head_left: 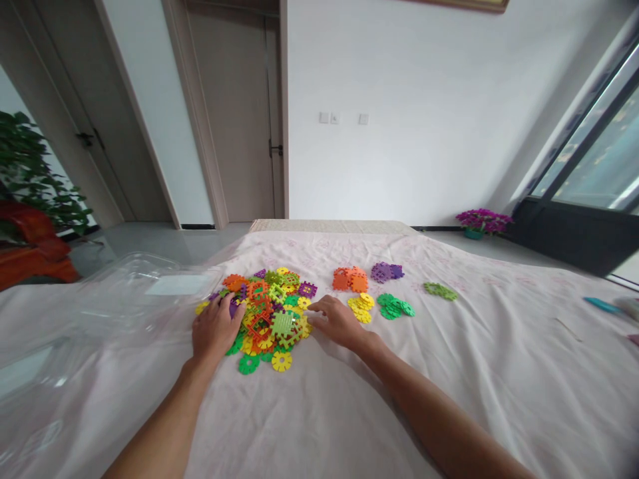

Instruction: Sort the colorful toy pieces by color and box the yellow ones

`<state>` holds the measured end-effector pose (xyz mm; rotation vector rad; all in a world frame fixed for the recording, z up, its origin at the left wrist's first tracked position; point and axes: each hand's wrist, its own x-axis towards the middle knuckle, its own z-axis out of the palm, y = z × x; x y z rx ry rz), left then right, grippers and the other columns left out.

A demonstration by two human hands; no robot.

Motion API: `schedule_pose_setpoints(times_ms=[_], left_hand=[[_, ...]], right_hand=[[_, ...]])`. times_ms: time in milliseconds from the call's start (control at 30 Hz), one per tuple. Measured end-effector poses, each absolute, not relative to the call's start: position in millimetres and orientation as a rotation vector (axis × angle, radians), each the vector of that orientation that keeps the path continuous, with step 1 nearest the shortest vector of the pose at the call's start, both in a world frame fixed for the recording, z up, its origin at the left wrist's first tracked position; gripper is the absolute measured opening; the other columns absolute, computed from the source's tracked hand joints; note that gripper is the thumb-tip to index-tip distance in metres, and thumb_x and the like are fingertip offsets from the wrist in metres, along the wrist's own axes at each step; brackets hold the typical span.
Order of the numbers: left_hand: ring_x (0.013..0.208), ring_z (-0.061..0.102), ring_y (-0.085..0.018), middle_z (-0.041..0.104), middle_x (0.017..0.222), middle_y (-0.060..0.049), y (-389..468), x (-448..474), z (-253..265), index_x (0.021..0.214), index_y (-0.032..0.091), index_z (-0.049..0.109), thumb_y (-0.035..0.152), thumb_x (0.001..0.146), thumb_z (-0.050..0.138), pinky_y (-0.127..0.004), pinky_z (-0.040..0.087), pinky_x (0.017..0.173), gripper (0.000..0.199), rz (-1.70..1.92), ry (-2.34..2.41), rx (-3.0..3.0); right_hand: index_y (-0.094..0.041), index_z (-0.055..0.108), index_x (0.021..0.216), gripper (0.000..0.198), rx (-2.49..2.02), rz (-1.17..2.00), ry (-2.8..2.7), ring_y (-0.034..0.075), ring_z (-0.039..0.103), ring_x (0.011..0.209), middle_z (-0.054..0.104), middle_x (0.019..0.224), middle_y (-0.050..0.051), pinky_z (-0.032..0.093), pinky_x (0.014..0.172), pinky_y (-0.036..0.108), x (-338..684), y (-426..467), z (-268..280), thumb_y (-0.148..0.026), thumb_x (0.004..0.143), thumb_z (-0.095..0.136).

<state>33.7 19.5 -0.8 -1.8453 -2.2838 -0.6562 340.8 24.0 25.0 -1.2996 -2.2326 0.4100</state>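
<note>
A mixed pile of interlocking plastic pieces (260,301), some square and some notched discs, lies on the cloth in orange, yellow, green and purple. At its left edge my left hand (213,327) is closed around a purple piece (234,306), which shows between thumb and forefinger. My right hand (338,322) is at the pile's right side, thumb and fingers apart, its fingertips close to a yellow disc (304,303). Nothing shows in its grasp. A light-green square piece (283,324) sits on top of the pile, between my hands.
Right of the pile lie separate groups of orange squares (350,279), purple pieces (385,271), yellow discs (361,307), green discs (395,306) and light-green pieces (440,291). Clear plastic containers (124,299) stand at left. A pale cloth (479,372) covers the table.
</note>
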Motion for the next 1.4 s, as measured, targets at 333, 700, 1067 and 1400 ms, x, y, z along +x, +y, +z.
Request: schedule_pose_setpoints(times_ms=[333, 700, 1067, 1400], left_hand=[[0.117, 0.057, -0.03, 0.062, 0.13, -0.012, 20, 34, 0, 0.132, 0.021, 0.057, 0.051, 0.094, 0.036, -0.043, 0.044, 0.097, 0.053, -0.648, -2.28, -1.837], [0.118, 0.057, -0.028, 0.061, 0.131, -0.012, 20, 33, 0, 0.132, 0.022, 0.058, 0.051, 0.094, 0.037, -0.041, 0.044, 0.097, 0.053, -0.649, -2.278, -1.838], [0.116, 0.058, -0.029, 0.062, 0.13, -0.012, 22, 32, -4, 0.132, 0.022, 0.057, 0.052, 0.094, 0.035, -0.042, 0.044, 0.096, 0.053, -0.632, -2.29, -1.839], [0.116, 0.058, -0.029, 0.062, 0.13, -0.012, 21, 33, -1, 0.131, 0.021, 0.058, 0.051, 0.094, 0.037, -0.041, 0.045, 0.094, 0.052, -0.648, -2.285, -1.842]], right_hand=[[-0.022, 0.073, 0.08, 0.014, -1.436, 0.634, -2.044, 0.016, 0.059, 0.073, 0.069, 0.078, -0.001, 0.039, 0.064, 0.025, 337, 26, 10, -0.035, 0.076, 0.072], [-0.019, 0.064, 0.079, 0.018, -1.409, 0.558, -1.757, 0.014, 0.055, 0.063, 0.065, 0.071, -0.001, 0.038, 0.058, 0.024, 364, 43, 8, -0.037, 0.08, 0.06], [-0.024, 0.073, 0.095, 0.024, -1.934, 0.255, -1.563, 0.018, 0.064, 0.077, 0.073, 0.085, 0.001, 0.035, 0.061, 0.025, 452, 63, 21, -0.037, 0.083, 0.056], [-0.031, 0.074, 0.111, 0.034, -2.088, -0.048, -1.619, 0.028, 0.054, 0.116, 0.066, 0.124, 0.004, 0.039, 0.09, 0.037, 469, 60, 23, -0.035, 0.092, 0.046]])
